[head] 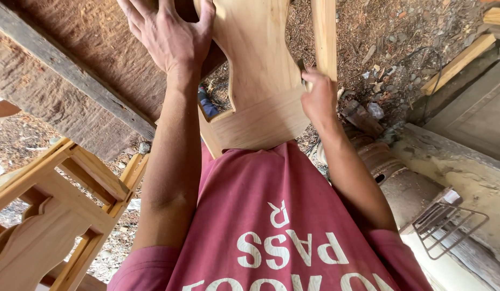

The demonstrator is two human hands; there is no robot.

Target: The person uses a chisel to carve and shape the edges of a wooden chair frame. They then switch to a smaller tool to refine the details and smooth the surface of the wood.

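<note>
A pale, curved wooden panel (260,81) rests against my red-shirted body and runs up out of the top of the view. My left hand (169,35) lies spread with its fingers apart on the panel's upper left edge, over a rough brown plank (72,70). My right hand (317,97) is closed around the panel's right edge, beside a straight pale wooden rail (324,32). A small dark tool tip seems to show at the right hand's fingers; what it is I cannot tell.
A pale wooden chair frame (56,210) lies at the lower left. The ground (379,32) is littered with sawdust, chips and stones. A rusty cylinder (379,156), a wire rack (449,221) and a concrete slab (465,167) sit at the right, with timber offcuts (457,62) above.
</note>
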